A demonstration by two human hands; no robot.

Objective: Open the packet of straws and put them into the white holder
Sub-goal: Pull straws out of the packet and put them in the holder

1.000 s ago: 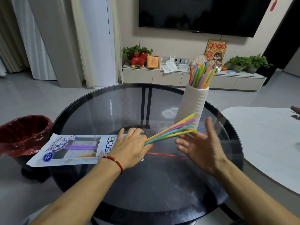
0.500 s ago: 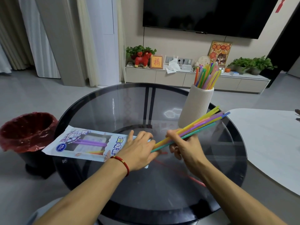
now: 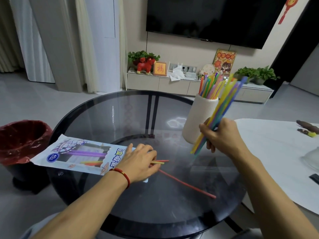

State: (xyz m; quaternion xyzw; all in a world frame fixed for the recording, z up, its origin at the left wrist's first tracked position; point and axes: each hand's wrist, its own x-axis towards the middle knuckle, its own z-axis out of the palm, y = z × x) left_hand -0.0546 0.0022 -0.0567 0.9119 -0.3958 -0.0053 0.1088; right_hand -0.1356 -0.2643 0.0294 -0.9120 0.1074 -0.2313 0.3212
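My right hand (image 3: 222,135) grips a bundle of coloured straws (image 3: 224,104), tilted up and to the right, just right of the white ribbed holder (image 3: 195,121). The holder stands on the round glass table (image 3: 120,121) with several straws (image 3: 209,84) in it. My left hand (image 3: 139,161) lies flat on the open end of the straw packet (image 3: 76,156), fingers over a yellow straw (image 3: 159,163) and a red one sticking out. A few straws remain inside the packet. One red straw (image 3: 186,184) lies loose on the glass.
A red-lined bin (image 3: 20,140) stands on the floor left of the table. A white table (image 3: 279,152) adjoins at the right with small objects on it. A TV cabinet (image 3: 172,83) with plants and ornaments runs along the back wall.
My right hand has taken the bundle from the left hand, lifted it and swung it upright beside the holder. The left hand has stayed on the packet's mouth.
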